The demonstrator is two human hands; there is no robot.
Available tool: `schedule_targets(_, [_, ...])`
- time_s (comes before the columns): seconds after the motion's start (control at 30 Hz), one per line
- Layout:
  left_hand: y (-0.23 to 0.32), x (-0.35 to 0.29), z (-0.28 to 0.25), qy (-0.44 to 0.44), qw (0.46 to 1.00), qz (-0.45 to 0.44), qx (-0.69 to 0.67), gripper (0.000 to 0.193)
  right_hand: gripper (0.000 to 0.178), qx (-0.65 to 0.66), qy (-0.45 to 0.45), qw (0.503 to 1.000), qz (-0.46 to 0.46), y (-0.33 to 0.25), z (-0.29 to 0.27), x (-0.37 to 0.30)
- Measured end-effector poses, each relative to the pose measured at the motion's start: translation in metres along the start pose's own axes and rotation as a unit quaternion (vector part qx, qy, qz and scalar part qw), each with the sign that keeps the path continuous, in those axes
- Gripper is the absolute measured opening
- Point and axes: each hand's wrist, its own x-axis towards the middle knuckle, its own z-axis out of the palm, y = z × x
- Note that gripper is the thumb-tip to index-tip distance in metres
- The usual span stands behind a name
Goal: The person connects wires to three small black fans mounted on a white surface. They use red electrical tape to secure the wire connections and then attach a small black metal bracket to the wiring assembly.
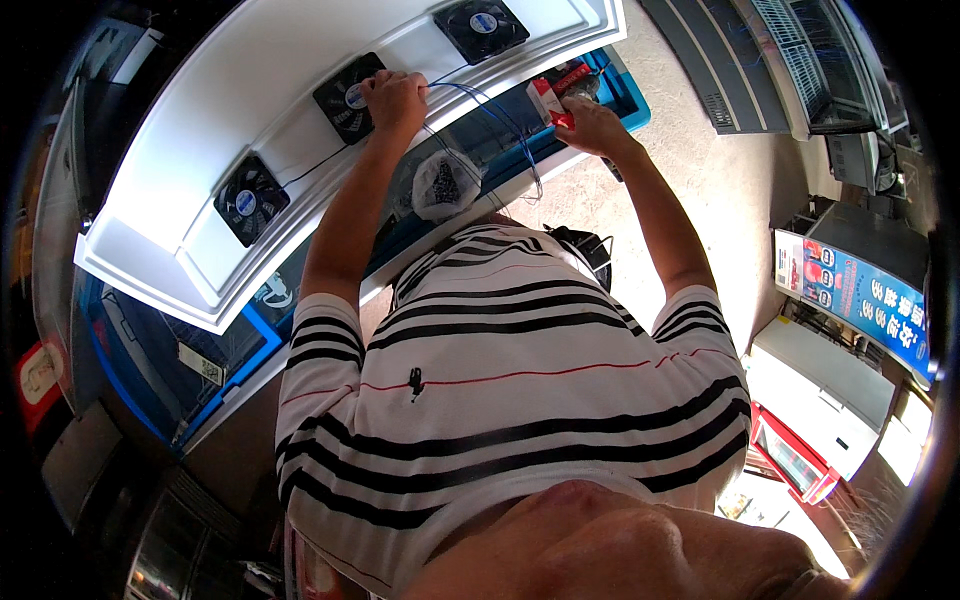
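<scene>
My left hand [397,103], fingers curled, rests at the right edge of the middle black fan [342,108] on a white panel [235,85]. Whatever its fingertips hold is hidden beneath them. Blue and black wires [505,120] run from beside this hand toward the right and hang over the panel's near edge. Two more black fans, one on the left [252,200] and one on the right [482,28], sit on the same panel. Farther right, my right hand [592,128] is closed on a small red and white box [550,104].
Under the panel is a blue-framed glass-topped cabinet [265,345]. A clear plastic bag [446,186] with dark contents lies on it, near my waist. Grey appliances [715,65] stand at the far right. Along the right are a blue printed sign [860,295] and a white cabinet [820,385].
</scene>
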Motion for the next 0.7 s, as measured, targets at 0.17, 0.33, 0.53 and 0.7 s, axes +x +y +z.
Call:
schedule_targets(0.17, [-0.002, -0.001, 0.002, -0.003, 1.000, -0.004, -0.010, 0.006, 0.040, -0.006, 0.001, 1.000, -0.010, -0.008, -0.012, -0.001])
schedule_targets(0.33, [0.000, 0.001, 0.000, -0.017, 1.000, -0.007, -0.005, 0.006, 0.036, 0.007, 0.013, 1.000, -0.016, -0.004, -0.007, 0.000])
schedule_targets(0.53, [0.000, 0.001, -0.001, -0.017, 1.000, -0.007, 0.000, 0.006, 0.034, -0.024, -0.013, 1.000, -0.006, -0.011, -0.015, -0.003])
schedule_targets(0.7, [0.000, 0.000, -0.002, -0.009, 1.000, -0.002, -0.009, 0.007, 0.037, -0.004, -0.004, 1.000, 0.006, -0.012, -0.015, -0.002])
